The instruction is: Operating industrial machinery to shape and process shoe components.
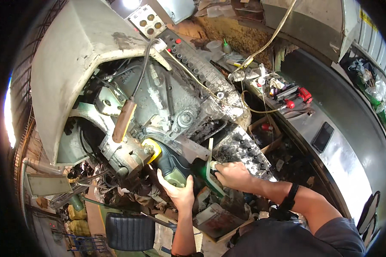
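Observation:
My left hand [179,190] grips the body of a green and yellow hand-held power tool [170,163], whose yellow nose is pressed against the greasy metal machine [167,107]. My right hand [230,174] holds the tool's green rear part beside a light green strip [209,160]. Both forearms come in from the lower edge. A black band sits on my right wrist.
A grey curved machine cover [73,51] arches over the left. A panel with buttons [188,60] runs diagonally above. A red tool [299,97], wires and small items lie on the metal bench at right, with a dark phone [322,136]. A black seat [129,230] stands below.

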A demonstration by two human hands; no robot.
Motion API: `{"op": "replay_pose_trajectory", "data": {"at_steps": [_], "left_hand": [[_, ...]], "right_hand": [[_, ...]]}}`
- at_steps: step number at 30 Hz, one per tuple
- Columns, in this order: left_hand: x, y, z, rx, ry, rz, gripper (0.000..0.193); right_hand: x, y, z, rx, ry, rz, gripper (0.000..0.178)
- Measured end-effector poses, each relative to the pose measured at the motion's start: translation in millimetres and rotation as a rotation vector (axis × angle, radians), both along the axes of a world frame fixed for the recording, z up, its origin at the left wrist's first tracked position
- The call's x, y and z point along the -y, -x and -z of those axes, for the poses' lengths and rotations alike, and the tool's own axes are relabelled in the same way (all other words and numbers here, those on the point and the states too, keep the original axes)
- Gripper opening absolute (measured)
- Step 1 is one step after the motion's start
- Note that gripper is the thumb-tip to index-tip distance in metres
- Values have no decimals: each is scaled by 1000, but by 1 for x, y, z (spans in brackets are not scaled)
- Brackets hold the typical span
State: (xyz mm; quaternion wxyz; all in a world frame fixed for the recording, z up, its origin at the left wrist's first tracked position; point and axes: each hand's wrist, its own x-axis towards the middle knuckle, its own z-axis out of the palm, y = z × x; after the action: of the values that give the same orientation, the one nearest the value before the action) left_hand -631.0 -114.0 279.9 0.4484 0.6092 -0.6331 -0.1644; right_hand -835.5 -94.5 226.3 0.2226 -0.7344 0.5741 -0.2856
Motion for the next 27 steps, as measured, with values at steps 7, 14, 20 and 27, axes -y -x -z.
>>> {"op": "replay_pose_trajectory", "data": {"at_steps": [7,14,20,27], "left_hand": [[0,0,2,5,18,6,103],[-1,-1,2,7,10,-5,102],[-1,-2,2,29,20,-7,102],[0,1,4,19,25,-7,103]], "right_hand": [[1,2,-1,52,-6,-2,27],[1,-2,4,89,67,27,25],[2,-4,5,72,63,37,25],[2,0,8,76,64,27,25]]}}
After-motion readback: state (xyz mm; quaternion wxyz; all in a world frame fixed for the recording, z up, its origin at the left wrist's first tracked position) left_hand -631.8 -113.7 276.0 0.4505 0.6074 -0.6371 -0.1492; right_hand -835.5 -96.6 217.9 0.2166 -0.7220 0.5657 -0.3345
